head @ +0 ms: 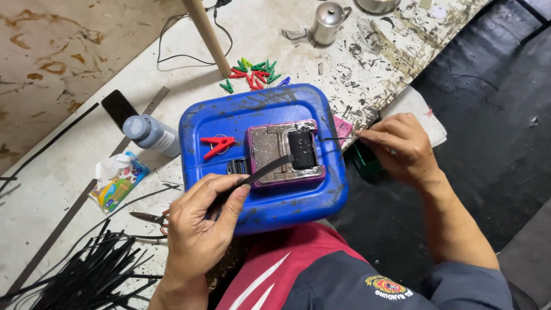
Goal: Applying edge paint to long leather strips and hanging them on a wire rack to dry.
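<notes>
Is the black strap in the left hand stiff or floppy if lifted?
Likely semi-stiff: the strap spans from the left hand to the metal plate with barely any sag. Thin and narrow, so probably light. It may spring back when released.

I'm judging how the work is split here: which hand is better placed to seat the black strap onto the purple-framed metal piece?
Probably the left hand: it pinches the black strap, whose end already lies across the purple-framed metal piece. The right hand is off the blue container, holding a thin black wire.
</notes>
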